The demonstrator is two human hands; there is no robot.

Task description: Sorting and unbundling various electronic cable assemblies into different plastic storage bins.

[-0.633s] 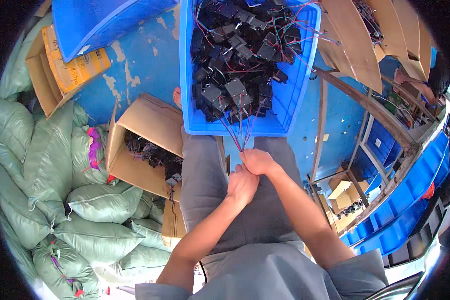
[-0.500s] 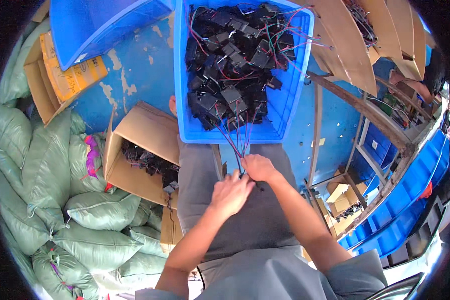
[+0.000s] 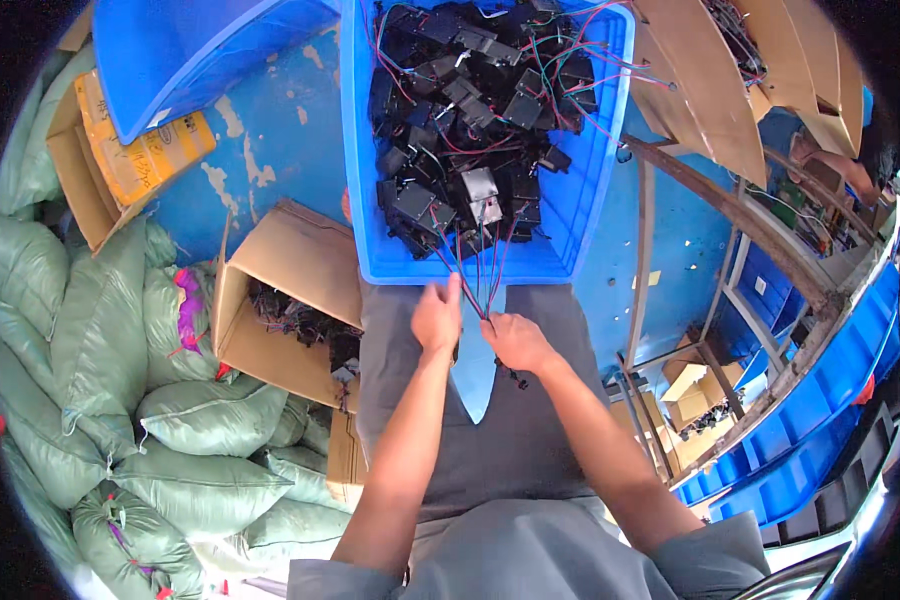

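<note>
My right hand (image 3: 517,342) is closed around a bundle of thin red, blue and dark wires (image 3: 487,290) above my lap. Small dark wire ends (image 3: 516,379) hang below its fingers. Up those wires run to black box-shaped parts (image 3: 420,203) heaped in a blue plastic bin (image 3: 470,272). One part there (image 3: 482,190) catches the light and looks silvery. My left hand (image 3: 438,318), slightly blurred, is beside the wires just below the bin's near rim. Its fingers are curled, with one tip pointing up at the wires; whatever they pinch is hidden.
A cardboard box (image 3: 290,250) of dark wired parts lies by my left leg. Green stuffed sacks (image 3: 185,485) pile up at left. Another blue bin (image 3: 190,50) tilts at upper left. A metal frame (image 3: 740,220) and cardboard (image 3: 700,90) stand at right, near another person's arm (image 3: 840,170).
My left hand has moved from beside the right hand up toward the bin's rim. The right hand keeps hold of the wires. A pale blue pointed patch now shows between my legs.
</note>
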